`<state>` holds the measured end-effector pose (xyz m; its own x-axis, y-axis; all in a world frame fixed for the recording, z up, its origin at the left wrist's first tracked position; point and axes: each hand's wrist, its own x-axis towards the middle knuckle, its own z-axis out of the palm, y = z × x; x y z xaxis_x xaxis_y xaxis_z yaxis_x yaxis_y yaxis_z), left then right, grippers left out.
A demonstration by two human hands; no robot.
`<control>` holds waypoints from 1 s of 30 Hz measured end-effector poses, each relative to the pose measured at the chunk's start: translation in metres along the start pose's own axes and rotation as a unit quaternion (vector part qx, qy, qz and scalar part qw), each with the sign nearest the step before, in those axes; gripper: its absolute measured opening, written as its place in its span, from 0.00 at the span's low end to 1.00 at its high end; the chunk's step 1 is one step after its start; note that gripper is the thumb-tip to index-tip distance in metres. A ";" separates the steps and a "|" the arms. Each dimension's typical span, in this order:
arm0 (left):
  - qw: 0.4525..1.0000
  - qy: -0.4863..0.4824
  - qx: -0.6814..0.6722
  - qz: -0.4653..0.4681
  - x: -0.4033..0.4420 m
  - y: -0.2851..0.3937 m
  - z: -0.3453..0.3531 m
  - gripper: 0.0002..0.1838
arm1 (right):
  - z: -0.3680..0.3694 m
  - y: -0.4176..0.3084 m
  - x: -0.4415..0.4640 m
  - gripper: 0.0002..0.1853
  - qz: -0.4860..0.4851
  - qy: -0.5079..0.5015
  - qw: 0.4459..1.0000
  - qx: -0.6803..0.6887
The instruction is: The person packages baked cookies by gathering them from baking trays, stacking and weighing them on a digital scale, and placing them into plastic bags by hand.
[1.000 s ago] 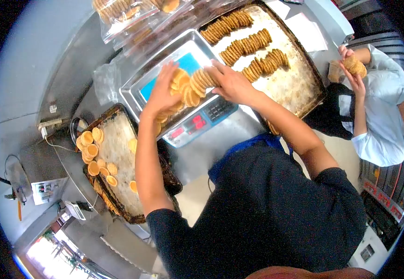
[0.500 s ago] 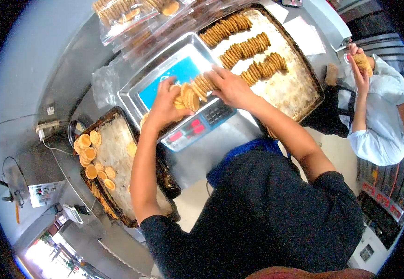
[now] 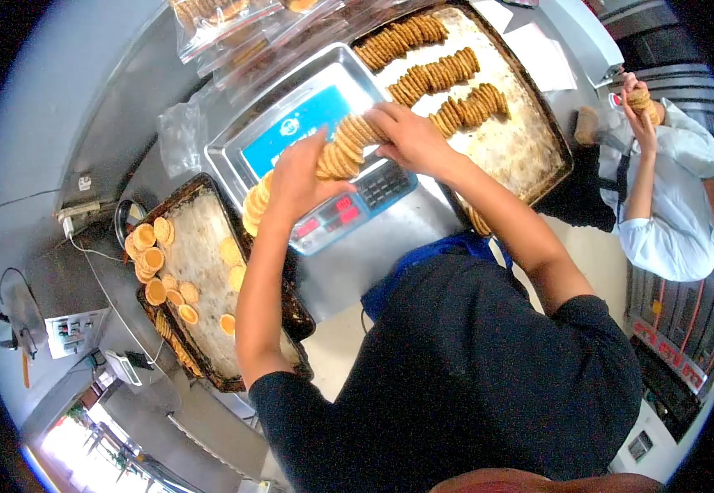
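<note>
A row of thin round cookies (image 3: 342, 152) stands on edge over the metal pan (image 3: 219, 156) of a digital scale (image 3: 349, 215). My left hand (image 3: 298, 182) is curled round the row's left end, its fingertips slightly blurred. At the other end, my right hand (image 3: 410, 141) grips the row between thumb and fingers. More cookies (image 3: 256, 204) show beside my left wrist, partly hidden by it. A blue label (image 3: 295, 127) lies on the pan's bottom.
Three rows of browner cookies (image 3: 437, 76) stand on a baking tray (image 3: 529, 156) at the right. Another tray (image 3: 209, 271) at the left holds loose cookies (image 3: 150, 261). Bagged cookies (image 3: 230, 33) lie at the back. A co-worker (image 3: 669, 197) holds cookies at far right.
The loose, tilted cookies by my left hand have been pressed into a more even row. My left hand has turned, its fingers now closer along the stack. The view has shifted slightly.
</note>
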<state>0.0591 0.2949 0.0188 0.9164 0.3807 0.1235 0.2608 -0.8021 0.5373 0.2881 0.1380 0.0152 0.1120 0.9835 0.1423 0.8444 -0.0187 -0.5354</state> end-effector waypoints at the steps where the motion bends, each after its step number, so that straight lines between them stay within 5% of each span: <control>1: 1.000 0.020 0.004 0.013 0.002 0.005 -0.001 0.55 | -0.001 0.000 0.000 0.48 -0.002 -0.009 1.000 -0.003; 5: 0.997 0.073 0.021 0.029 0.006 0.014 0.008 0.55 | -0.014 -0.006 0.011 0.52 -0.010 -0.031 0.999 0.004; 9: 1.000 0.004 -0.011 -0.024 0.010 0.013 0.006 0.44 | -0.017 -0.002 0.034 0.58 -0.036 -0.051 0.997 -0.046; 11: 1.000 0.012 -0.018 -0.006 0.010 0.014 0.005 0.40 | -0.023 -0.009 0.048 0.53 -0.037 -0.165 0.981 -0.094; 16: 0.996 0.083 -0.039 -0.002 -0.012 0.007 0.007 0.53 | -0.016 -0.014 0.050 0.37 -0.072 -0.145 0.980 -0.118; 21: 0.992 0.113 -0.012 -0.048 -0.062 -0.001 -0.036 0.60 | -0.004 -0.008 0.043 0.42 -0.079 -0.126 0.980 -0.136; 23: 0.973 0.070 0.163 -0.150 -0.092 -0.008 -0.044 0.61 | -0.006 -0.008 0.042 0.44 -0.082 -0.118 0.980 -0.138; 26: 0.953 0.060 0.193 -0.224 -0.118 -0.017 -0.042 0.62 | -0.008 -0.015 0.043 0.50 -0.093 -0.112 0.978 -0.147; 30: 0.955 0.068 0.187 -0.220 -0.116 -0.010 -0.031 0.58 | -0.005 -0.032 0.051 0.53 -0.087 -0.153 0.964 -0.201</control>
<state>-0.0593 0.2732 0.0250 0.6513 0.7551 0.0754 0.7255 -0.6488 0.2296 0.2696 0.1882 0.0436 -0.1578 0.9838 -0.0849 0.9781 0.1439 -0.1505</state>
